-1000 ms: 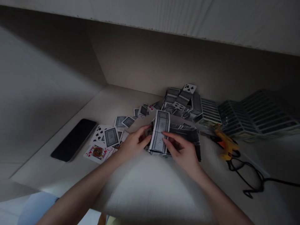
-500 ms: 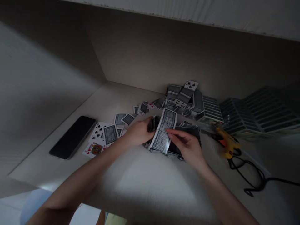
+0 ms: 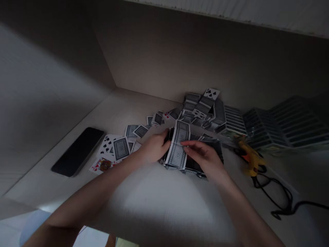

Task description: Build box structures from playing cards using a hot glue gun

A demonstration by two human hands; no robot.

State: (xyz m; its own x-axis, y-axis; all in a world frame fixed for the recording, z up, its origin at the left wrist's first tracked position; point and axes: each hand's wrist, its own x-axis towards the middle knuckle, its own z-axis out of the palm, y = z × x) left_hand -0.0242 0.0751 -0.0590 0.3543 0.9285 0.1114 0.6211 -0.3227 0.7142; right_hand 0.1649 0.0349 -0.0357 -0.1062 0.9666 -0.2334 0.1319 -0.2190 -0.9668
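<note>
A small structure of glued playing cards (image 3: pixel 192 161) stands on the pale desk (image 3: pixel 164 202) in front of me. Two face-down cards (image 3: pixel 178 144) lie along its left slope. My left hand (image 3: pixel 155 148) presses on the left edge of these cards. My right hand (image 3: pixel 205 159) has its fingertips on their right edge and rests over the structure. Loose cards (image 3: pixel 115 151), some face up, lie scattered to the left.
A black phone (image 3: pixel 78 151) lies at the far left. A heap of cards (image 3: pixel 200 108) and long ribbed card roofs (image 3: pixel 269 127) fill the back right. A yellow glue gun (image 3: pixel 250 157) with a black cord (image 3: pixel 280 199) lies at the right. Walls close in at left and back.
My left hand has moved up to the left side of the two cards. The cards tilted briefly and now lie straighter. My right hand has shifted slightly.
</note>
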